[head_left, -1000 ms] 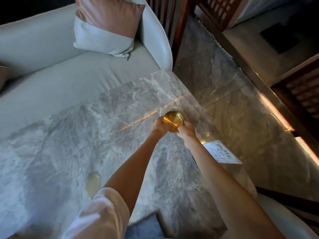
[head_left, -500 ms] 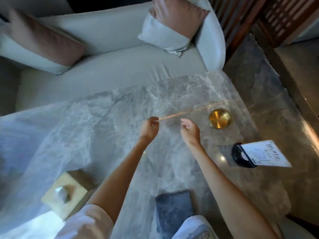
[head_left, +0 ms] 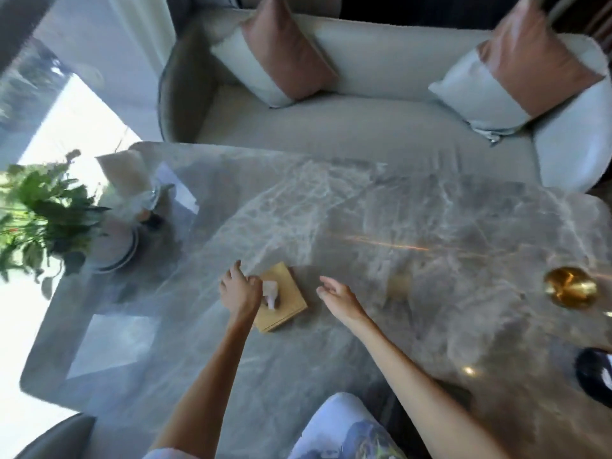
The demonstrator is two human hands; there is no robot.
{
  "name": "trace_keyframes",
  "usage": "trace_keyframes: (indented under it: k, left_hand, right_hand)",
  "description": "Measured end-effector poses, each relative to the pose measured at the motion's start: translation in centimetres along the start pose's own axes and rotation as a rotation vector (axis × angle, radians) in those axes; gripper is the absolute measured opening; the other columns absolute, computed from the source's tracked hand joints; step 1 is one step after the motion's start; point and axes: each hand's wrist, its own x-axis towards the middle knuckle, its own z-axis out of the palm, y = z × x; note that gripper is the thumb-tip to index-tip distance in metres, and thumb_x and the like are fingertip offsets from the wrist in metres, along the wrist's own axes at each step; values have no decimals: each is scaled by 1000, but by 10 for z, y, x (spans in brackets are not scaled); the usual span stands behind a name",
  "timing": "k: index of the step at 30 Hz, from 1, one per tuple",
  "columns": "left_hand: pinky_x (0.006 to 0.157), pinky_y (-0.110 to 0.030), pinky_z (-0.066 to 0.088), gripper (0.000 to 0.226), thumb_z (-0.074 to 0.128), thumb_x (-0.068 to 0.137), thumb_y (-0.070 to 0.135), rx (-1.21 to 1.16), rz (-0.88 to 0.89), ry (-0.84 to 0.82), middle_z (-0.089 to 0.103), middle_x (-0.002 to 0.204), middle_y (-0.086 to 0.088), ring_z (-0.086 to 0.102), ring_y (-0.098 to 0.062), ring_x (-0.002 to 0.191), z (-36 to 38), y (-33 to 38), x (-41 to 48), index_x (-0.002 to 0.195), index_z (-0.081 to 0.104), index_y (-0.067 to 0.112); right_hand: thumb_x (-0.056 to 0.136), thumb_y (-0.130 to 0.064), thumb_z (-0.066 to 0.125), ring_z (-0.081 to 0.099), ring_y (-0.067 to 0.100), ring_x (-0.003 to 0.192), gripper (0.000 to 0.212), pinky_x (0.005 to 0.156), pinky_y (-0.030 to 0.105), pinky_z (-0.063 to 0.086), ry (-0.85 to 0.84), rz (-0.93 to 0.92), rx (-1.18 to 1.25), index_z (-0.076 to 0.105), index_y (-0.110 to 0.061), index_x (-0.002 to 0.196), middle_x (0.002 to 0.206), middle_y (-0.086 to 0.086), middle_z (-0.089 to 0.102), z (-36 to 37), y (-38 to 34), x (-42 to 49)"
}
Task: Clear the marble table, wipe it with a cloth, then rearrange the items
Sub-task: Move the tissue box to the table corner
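Observation:
A grey marble table [head_left: 364,226] fills the view. Near its middle lies a square wooden tissue box [head_left: 284,303] with a white tissue [head_left: 270,293] sticking up from its top. My left hand [head_left: 240,291] is at the box's left edge, fingers curled over it beside the tissue. My right hand [head_left: 337,294] hovers open just right of the box, not touching it. A round gold object [head_left: 571,288] stands at the table's right side.
A green plant [head_left: 39,210] and stacked plates with a folded napkin [head_left: 129,207] occupy the table's left end. A black stand [head_left: 596,376] sits at the right edge. A pale sofa [head_left: 364,120] with two cushions runs behind the table.
Both hands let go of the gold object, which stays at the right. They moved left across the table to the tissue box, and my view swung left with them.

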Motion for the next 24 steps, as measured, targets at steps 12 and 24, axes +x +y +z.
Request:
trace_keyframes:
  k: [12, 24]
  left_hand:
    - [66, -39, 52, 26, 29, 97, 31, -703, -352, -451, 59, 108, 1, 60, -20, 92, -4, -39, -20, 107, 54, 29]
    - [75, -31, 49, 23, 45, 88, 8, -379, 102, -825, 65, 93, 6, 57, -16, 87, 146, 99, -177, 100, 50, 27]
  right_hand:
    - [80, -4, 46, 65, 24, 110, 49, 99, 38, 48, -29, -47, 23, 68, -28, 117, 111, -1, 74, 55, -8, -12]
    - [67, -23, 49, 63, 28, 96, 38, 87, 44, 51, 496, 99, 380, 62, -22, 103, 98, 5, 69, -118, 123, -132]
